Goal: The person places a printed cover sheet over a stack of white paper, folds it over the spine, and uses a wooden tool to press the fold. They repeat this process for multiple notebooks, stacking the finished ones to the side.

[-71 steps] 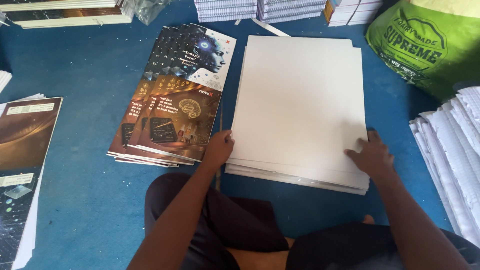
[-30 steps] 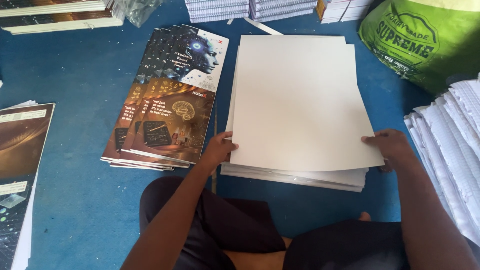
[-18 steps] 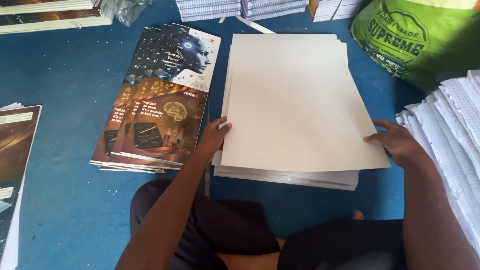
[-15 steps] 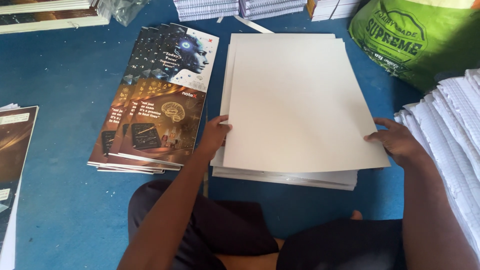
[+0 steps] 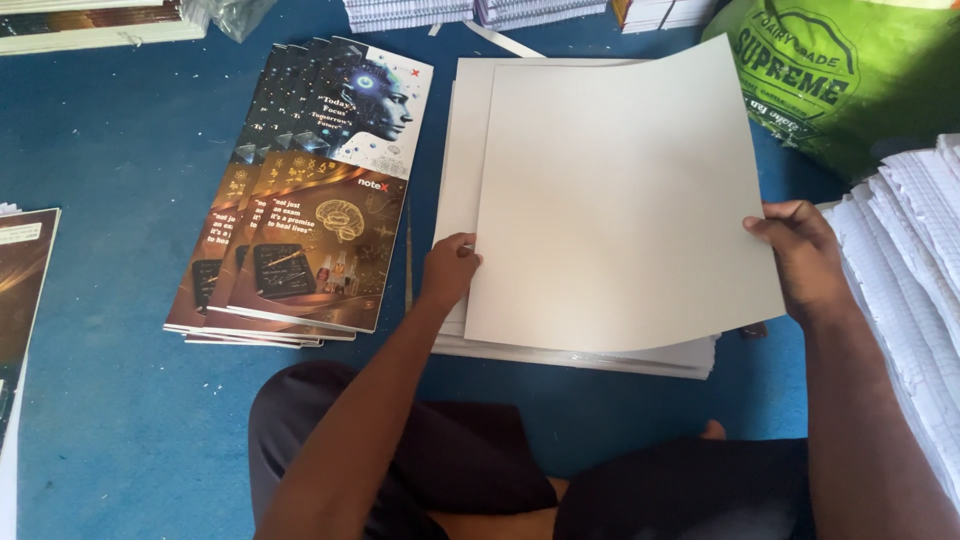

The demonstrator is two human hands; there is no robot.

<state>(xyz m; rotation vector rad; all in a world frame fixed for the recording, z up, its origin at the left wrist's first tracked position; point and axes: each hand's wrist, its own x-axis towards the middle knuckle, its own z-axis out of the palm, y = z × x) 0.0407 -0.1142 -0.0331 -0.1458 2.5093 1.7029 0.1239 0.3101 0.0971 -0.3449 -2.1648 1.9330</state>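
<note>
While we sit on the blue floor [image 5: 100, 400] with our legs crossed, the widest thing before us is the stack [image 5: 460, 150] of pale boards lying flat on it. Over the stack we hold one sheet [image 5: 620, 200] lifted clear, its long axis running away from us and leaning a little to the right at the far end, its near edge bowed slightly downward. To the right of it all sits a green sack [image 5: 850, 90], and below that a pile of ruled paper [image 5: 910, 270] spreads along the right edge. Left of the stack lies a fanned pile of printed covers [image 5: 300, 200], long axis also pointing away from us. More bundles [image 5: 420, 12] line the far edge of the floor.

Our right hand [image 5: 805, 260] grips the sheet at the middle of its right edge: the thumb lies on top, the fingers [image 5: 795, 215] curl under and behind, clamped on the sheet. That forearm comes up from the lower right, wrist bent inward. Our left hand [image 5: 450, 270] meets the sheet's left edge near the lower corner, fingers [image 5: 465, 245] bunched together against the edge; we cannot tell whether they pinch the sheet or only rest on the stack beneath. The left forearm rises from our lap, nearly straight.
</note>
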